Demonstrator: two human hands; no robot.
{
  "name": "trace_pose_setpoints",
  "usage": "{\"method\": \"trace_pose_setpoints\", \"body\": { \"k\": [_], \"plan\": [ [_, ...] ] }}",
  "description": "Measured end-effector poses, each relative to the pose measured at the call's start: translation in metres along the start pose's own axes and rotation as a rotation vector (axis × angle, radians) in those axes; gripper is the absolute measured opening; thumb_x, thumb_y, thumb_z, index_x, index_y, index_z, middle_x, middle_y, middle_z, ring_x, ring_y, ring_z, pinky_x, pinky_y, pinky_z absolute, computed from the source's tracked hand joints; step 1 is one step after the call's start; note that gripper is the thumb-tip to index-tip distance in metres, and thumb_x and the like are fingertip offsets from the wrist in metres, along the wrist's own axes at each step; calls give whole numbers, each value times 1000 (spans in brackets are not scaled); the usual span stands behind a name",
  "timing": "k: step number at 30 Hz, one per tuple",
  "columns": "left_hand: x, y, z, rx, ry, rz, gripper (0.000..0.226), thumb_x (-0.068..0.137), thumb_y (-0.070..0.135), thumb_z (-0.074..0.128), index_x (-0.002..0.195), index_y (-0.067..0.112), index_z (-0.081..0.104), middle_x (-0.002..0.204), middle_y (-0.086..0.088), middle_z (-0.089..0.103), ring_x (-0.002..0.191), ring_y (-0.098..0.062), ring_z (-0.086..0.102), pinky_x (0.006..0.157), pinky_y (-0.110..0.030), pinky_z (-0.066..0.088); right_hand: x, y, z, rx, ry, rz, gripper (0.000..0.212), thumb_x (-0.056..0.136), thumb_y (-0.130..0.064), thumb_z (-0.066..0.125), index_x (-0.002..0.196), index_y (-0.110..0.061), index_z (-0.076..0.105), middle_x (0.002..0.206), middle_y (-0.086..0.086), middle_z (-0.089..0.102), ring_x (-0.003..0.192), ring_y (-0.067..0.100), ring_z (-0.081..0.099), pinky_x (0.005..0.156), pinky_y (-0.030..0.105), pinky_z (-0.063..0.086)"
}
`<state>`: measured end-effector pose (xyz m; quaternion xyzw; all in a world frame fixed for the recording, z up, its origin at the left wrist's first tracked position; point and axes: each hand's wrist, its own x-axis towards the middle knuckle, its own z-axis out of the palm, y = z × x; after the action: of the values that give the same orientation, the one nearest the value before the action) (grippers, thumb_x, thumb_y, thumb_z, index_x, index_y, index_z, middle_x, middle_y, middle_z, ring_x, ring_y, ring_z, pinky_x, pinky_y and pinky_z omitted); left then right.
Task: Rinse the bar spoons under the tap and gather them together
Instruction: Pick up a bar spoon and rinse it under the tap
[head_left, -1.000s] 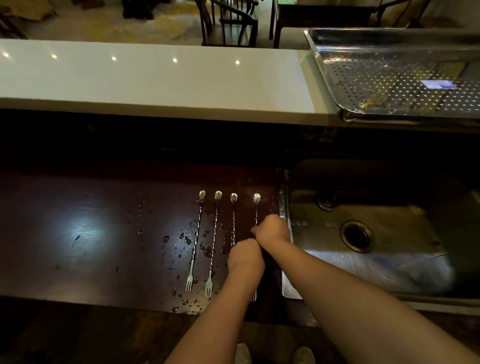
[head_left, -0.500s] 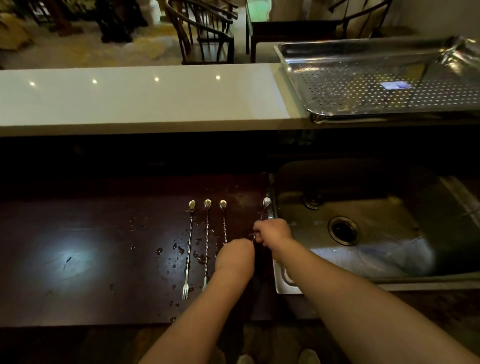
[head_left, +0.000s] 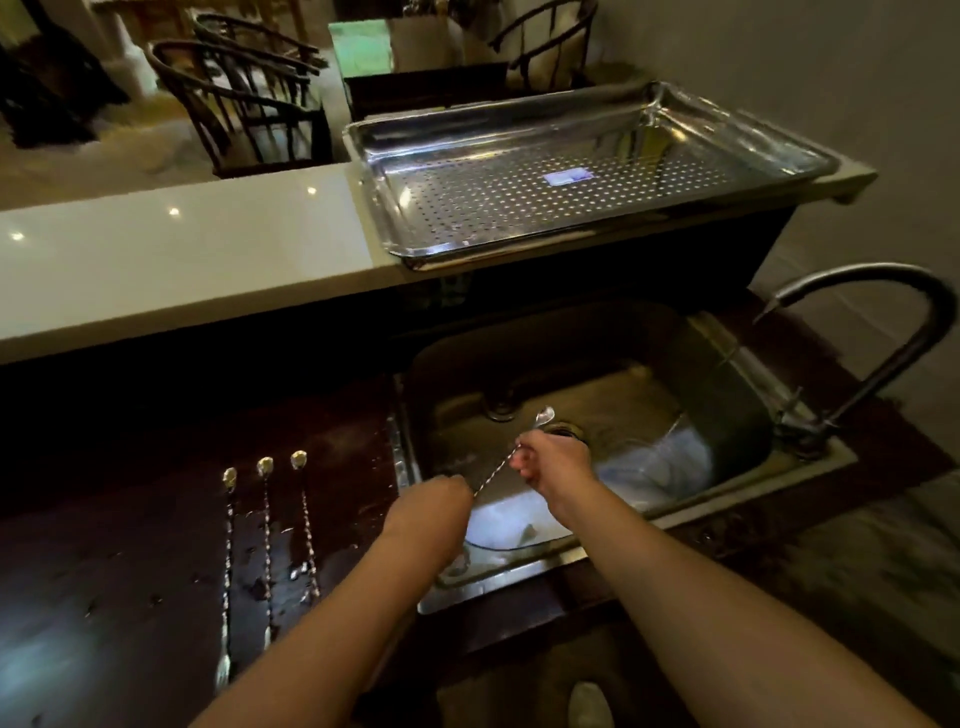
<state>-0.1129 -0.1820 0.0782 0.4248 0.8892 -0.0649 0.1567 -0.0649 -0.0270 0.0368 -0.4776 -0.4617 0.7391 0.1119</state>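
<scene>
I hold one bar spoon (head_left: 496, 470) between both hands. My left hand (head_left: 434, 506) is closed on its lower, fork end; my right hand (head_left: 553, 462) pinches the twisted stem just below the bowl. A second ago this spoon lay on the dark counter (head_left: 130, 545) as the rightmost of four. It is now lifted clear and sits over the sink (head_left: 737, 384), bowl end tilted up and away from me, just above the drain (head_left: 563, 428).

This means the rinse step for this spoon is starting. In my judgement the spoon has not been wetted yet: no water stream is visible.

Three spoons (head_left: 265, 540) remain on the counter, parallel, bowls pointing away, among water droplets. They are apart from one another and not gathered.

Container status:
- Sink: holds no spoon at rest. A pale sheen lies on its floor; I cannot tell whether it is standing water or reflection.
- Tap (head_left: 883, 332): at the right, spout arched over the basin, well apart from the spoon.
- Perforated steel tray (head_left: 779, 140): on the upper ledge beyond the sink; nothing is visible in it.
</scene>
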Motion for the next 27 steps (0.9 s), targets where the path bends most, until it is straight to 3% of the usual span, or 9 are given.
{"method": "trace_pose_setpoints", "body": {
  "k": [4, 6, 8, 10, 13, 15, 17, 21, 27],
  "plan": [
    [20, 41, -9, -27, 145, -72, 22, 91, 15, 48, 113, 11, 50, 113, -9, 57, 105, -31, 59, 77, -39, 48, 9, -17, -39, 147, 79, -16, 19, 82, 1, 56, 64, -4, 59, 48, 5, 55, 37, 11, 50, 38, 20, 36],
    [28, 64, -14, -45, 365, -52, 20, 92, 27, 48, 106, 14, 53, 105, -5, 56, 98, -27, 56, 71, -35, 45, 13, -24, -57, 193, 106, -12, 20, 81, 0, 55, 63, -4, 60, 50, 7, 57, 39, 12, 52, 43, 21, 39],
    [33, 91, -13, -232, 559, 4, 19, 92, 34, 50, 93, 17, 58, 89, 0, 57, 82, -20, 56, 62, -29, 39, 18, -30, -73, 224, 130, -6, 19, 82, -3, 56, 64, -4, 62, 49, 5, 62, 45, 14, 58, 51, 24, 46],
    [38, 120, -8, -625, 531, -68, 18, 91, 38, 52, 81, 23, 58, 76, 9, 58, 70, -11, 56, 57, -23, 38, 23, -35, -88, 264, 151, -7, 19, 83, -4, 57, 66, -4, 64, 50, 3, 67, 51, 16, 64, 57, 26, 51],
    [57, 154, 2, -1553, 294, -352, 21, 93, 32, 55, 83, 15, 62, 70, 4, 63, 63, -10, 60, 59, -22, 48, 28, -43, -105, 335, 165, 8, 18, 85, -5, 58, 68, -3, 66, 52, 3, 69, 52, 13, 67, 53, 21, 54],
    [71, 171, 5, -2012, 275, -484, 22, 95, 29, 53, 94, 9, 61, 82, -2, 66, 75, -13, 63, 68, -23, 50, 31, -47, -114, 391, 170, 23, 18, 84, -4, 58, 68, -2, 65, 51, 3, 68, 50, 12, 68, 47, 18, 53],
    [84, 183, 7, -2248, 365, -559, 19, 97, 29, 51, 101, 12, 58, 100, -5, 66, 93, -18, 66, 76, -24, 50, 34, -49, -122, 434, 174, 30, 19, 84, -3, 58, 67, -1, 64, 49, 3, 67, 48, 12, 68, 45, 18, 52],
    [100, 199, 5, -2400, 552, -648, 12, 95, 24, 55, 104, 16, 57, 102, -6, 66, 89, -16, 68, 71, -21, 53, 40, -46, -134, 486, 198, 64, 15, 84, -2, 59, 71, 1, 64, 50, 3, 68, 50, 13, 70, 46, 18, 53],
    [115, 215, 3, -2387, 565, -672, 10, 94, 19, 57, 92, 10, 61, 95, -9, 68, 82, -16, 70, 65, -17, 57, 49, -51, -151, 523, 217, 104, 14, 84, -4, 62, 72, 2, 65, 51, 4, 69, 51, 13, 70, 45, 19, 52]
  ]
}}
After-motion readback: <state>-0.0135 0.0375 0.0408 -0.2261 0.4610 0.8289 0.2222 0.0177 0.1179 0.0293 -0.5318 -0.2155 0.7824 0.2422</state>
